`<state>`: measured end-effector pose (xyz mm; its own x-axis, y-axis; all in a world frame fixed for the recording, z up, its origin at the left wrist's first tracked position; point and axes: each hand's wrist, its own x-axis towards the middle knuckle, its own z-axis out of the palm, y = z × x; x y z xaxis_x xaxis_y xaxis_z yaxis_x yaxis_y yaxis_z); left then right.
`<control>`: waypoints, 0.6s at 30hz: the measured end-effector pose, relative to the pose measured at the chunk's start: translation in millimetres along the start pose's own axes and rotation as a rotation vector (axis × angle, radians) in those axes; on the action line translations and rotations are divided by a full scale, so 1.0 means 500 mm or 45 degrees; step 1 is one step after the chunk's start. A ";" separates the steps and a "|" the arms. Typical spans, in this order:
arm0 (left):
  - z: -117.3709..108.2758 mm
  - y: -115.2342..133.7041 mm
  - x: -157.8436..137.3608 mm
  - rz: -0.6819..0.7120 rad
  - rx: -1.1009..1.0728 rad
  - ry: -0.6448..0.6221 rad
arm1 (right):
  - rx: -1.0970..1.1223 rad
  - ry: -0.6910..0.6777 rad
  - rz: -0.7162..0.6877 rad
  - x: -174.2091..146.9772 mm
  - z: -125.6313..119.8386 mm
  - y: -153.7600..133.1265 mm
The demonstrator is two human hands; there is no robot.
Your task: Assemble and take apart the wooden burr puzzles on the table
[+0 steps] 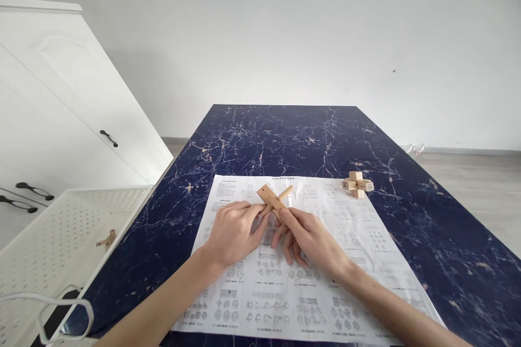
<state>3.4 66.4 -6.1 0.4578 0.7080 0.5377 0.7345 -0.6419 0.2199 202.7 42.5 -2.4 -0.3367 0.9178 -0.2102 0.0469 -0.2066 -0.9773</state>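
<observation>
Two pale wooden notched sticks (275, 200) cross in an X, pinched between both hands just above the white printed instruction sheet (358, 238) on the dark blue marbled surface (285, 135). One assembled wooden burr puzzle (357, 185) sits well to the right of the grip, beyond it. One more wooden piece (107, 239) lies in the white perforated basket (61, 217), far left. The sticks' lower ends are hidden by fingers. The left hand (234, 230) and right hand (311, 238) meet fingertip to fingertip, both pressed onto the sticks, wrists low.
</observation>
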 end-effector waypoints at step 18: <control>-0.008 0.003 0.004 0.016 -0.109 0.025 | 0.023 0.170 -0.142 -0.006 0.000 -0.002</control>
<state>3.3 65.6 -1.6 0.4561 0.6947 0.5563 0.6831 -0.6739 0.2816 203.5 39.8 -0.8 -0.2109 0.9720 -0.1033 -0.0011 -0.1059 -0.9944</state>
